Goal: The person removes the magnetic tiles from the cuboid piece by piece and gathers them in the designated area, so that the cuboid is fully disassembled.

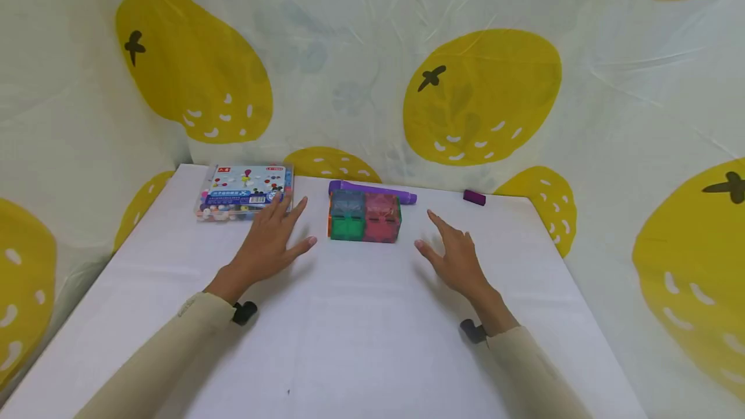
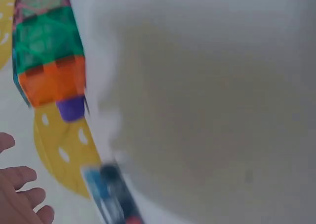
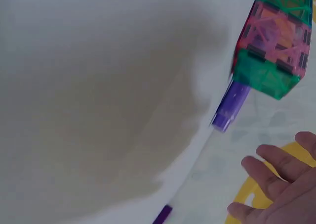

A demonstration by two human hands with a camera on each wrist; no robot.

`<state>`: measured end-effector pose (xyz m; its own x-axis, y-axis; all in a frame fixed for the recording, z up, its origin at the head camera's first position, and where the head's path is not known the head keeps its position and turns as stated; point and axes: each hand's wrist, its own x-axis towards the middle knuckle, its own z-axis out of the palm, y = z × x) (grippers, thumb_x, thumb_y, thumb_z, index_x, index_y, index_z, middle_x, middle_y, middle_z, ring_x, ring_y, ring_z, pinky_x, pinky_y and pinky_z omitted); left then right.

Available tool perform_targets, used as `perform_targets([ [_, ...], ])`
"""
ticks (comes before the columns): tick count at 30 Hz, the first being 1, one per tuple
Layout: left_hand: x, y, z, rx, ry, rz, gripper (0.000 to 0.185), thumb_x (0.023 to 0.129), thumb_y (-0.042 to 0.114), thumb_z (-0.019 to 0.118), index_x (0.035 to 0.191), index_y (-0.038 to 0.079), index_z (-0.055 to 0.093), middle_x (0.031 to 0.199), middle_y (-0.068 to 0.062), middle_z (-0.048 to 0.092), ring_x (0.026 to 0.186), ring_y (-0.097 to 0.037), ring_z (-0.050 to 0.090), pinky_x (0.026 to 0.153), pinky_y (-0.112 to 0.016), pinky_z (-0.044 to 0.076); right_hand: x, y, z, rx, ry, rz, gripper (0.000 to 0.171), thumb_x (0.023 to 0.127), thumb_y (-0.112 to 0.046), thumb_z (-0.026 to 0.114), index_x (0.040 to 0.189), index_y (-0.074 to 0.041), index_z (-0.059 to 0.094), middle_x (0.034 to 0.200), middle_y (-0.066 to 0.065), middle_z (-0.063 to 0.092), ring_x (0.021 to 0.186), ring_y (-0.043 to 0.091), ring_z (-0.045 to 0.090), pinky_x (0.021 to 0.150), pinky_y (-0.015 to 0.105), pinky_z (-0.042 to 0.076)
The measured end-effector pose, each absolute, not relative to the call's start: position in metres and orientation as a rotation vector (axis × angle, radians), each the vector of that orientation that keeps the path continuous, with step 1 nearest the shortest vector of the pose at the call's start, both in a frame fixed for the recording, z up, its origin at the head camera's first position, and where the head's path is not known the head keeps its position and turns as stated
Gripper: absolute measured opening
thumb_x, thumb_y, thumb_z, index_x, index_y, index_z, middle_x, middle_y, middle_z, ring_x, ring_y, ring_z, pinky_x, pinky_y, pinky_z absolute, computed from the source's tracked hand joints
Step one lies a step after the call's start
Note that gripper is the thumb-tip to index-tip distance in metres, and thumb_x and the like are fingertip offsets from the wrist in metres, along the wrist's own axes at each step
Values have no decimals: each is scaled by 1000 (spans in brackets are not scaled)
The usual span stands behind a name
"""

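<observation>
- White and broad, the desk (image 1: 361, 335) fills the lower half of the head view, with a pale cloth backdrop (image 1: 483, 96) printed with big yellow fruit shapes hanging behind it across the whole upper frame.
- Two beige sleeves (image 1: 169, 348) come in from the lower corners of the head view, one on each arm.
- The left hand (image 1: 269, 241) lies left of centre, palm down over the desk, its fingers (image 1: 291, 209) straight and spread and holding nothing; the fingertips reach the near edge of the box behind it, though I cannot tell if they touch it.
- The right hand (image 1: 456, 257) sits right of centre, fingers likewise straight and loose, gripping nothing, just apart from the blocks.
- A flat clear box of coloured pins (image 1: 244, 199) lies at the upper left of the desk, near its far edge.
- The magnetic tile blocks (image 1: 365, 217) stand at the centre of the frame between the two hands, touched by neither: a green-and-orange cube on the left joined to a pink one on the right. In the left wrist view they show blurred at the upper left (image 2: 47, 51); in the right wrist view, at the upper right (image 3: 274, 41).
- A purple marker (image 1: 378, 190) lies directly behind the blocks, along the far edge.
- A small purple cap (image 1: 474, 197) rests apart, to the upper right of the blocks.
</observation>
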<state>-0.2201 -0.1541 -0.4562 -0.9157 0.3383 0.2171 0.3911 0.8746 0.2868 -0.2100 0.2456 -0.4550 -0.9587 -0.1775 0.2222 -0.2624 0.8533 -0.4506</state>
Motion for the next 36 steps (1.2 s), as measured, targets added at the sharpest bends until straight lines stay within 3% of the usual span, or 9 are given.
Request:
perform_targets([
  [6,-241,-123,-454,-596,-2878,-961,81,96,52,59,160,31,15,168,-9,13,154,-36,16,120,-63,21,-236,225,-455,378,-2828,1050,63,98,-53,56,154,-35,35,144,13,56,132,34,55,111,62,38],
  [10,-255,-111,-459,-588,-2862,-1169,77,97,45,61,160,32,19,168,-7,14,154,-34,18,120,-63,22,-253,217,-457,345,-2849,1189,59,99,-51,54,152,-32,38,142,11,59,127,32,60,110,58,42],
  [17,-278,-98,-474,-605,-2813,-1406,68,102,41,54,160,32,20,169,-8,10,154,-33,18,110,-54,41,-274,209,-462,149,-2891,1467,53,100,-48,54,150,-36,41,132,6,67,119,25,66,107,55,45],
  [26,-281,-90,-480,-611,-2748,-1402,61,105,36,48,159,23,24,168,-10,15,155,-31,17,122,-54,24,-280,206,-468,60,-2821,1745,49,102,-45,53,149,-36,44,132,11,65,109,29,69,94,42,57],
  [36,-280,-88,-476,-618,-2785,-1287,61,105,37,47,160,24,22,168,-10,16,154,-32,19,122,-57,21,-282,205,-469,91,-2774,1696,46,103,-35,54,148,-33,46,123,11,71,97,27,73,86,39,61],
])
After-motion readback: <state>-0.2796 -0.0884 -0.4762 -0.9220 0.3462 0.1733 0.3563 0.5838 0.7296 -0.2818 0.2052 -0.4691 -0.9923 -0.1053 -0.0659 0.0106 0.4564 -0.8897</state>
